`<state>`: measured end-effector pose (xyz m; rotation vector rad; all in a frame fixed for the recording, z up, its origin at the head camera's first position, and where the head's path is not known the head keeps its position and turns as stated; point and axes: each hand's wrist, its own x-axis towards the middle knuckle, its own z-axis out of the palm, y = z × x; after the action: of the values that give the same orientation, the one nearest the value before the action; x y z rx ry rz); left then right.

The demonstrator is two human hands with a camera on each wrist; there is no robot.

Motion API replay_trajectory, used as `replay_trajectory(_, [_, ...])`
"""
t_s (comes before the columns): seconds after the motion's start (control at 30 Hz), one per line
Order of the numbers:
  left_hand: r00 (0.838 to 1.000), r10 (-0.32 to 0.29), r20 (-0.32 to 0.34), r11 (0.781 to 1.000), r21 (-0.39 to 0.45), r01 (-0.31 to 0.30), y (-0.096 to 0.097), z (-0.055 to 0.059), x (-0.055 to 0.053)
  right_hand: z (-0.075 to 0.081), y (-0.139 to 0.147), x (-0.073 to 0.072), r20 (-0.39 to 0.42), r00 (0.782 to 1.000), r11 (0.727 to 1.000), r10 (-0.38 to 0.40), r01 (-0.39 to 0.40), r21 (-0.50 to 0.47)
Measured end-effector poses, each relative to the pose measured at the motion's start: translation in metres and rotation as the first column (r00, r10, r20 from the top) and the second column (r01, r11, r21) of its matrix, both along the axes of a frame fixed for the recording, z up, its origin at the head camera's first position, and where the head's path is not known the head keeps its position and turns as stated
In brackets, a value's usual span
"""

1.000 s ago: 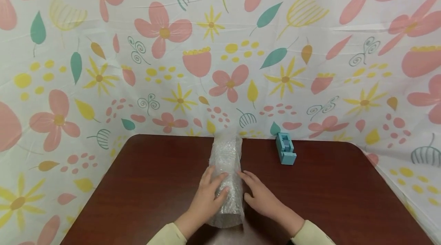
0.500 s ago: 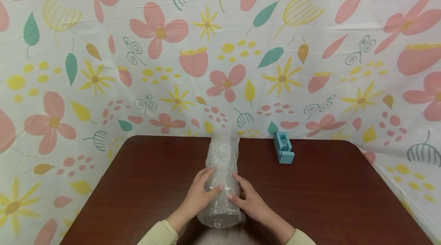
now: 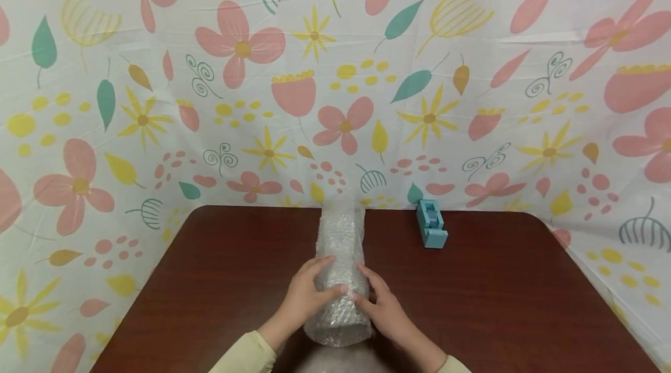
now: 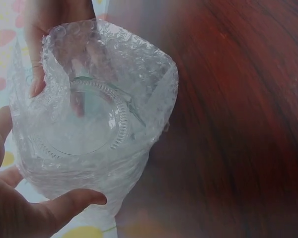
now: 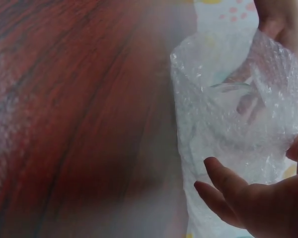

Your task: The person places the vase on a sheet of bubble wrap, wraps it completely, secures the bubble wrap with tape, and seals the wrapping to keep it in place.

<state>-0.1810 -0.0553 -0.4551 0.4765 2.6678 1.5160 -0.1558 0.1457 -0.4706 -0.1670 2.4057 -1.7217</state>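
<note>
A long tube of clear bubble wrap (image 3: 341,236) lies lengthwise on the table, its near end gaping. Inside that end, the left wrist view shows a clear glass vessel (image 4: 121,119) with a round, ridged base; the rest of it is hidden by the wrap. My left hand (image 3: 304,294) grips the tube's left side, thumb over the top. Opposite, my right hand (image 3: 387,309) holds the right side, its thumb on the upper surface and its fingers along the flank. The two thumb tips are close together on the wrap.
A light-blue tape dispenser (image 3: 432,224) stands toward the back right of the dark reddish-brown table (image 3: 498,291). Behind the table hangs a flower-patterned cloth (image 3: 346,70), and the far end of the wrap reaches the back edge.
My right thumb has come from beside the tube onto its top, and the fingers lie closer against it. The loose wrap edge along the near right side now lies closer to the tube.
</note>
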Motion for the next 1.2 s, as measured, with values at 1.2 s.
replay_trajectory(1.2, [0.996, -0.034, 0.083, 0.999, 0.038, 0.031, 0.006, -0.007, -0.010, 0.006, 0.009, -0.011, -0.028, 0.999, 0.995, -0.022, 0.025, 0.092])
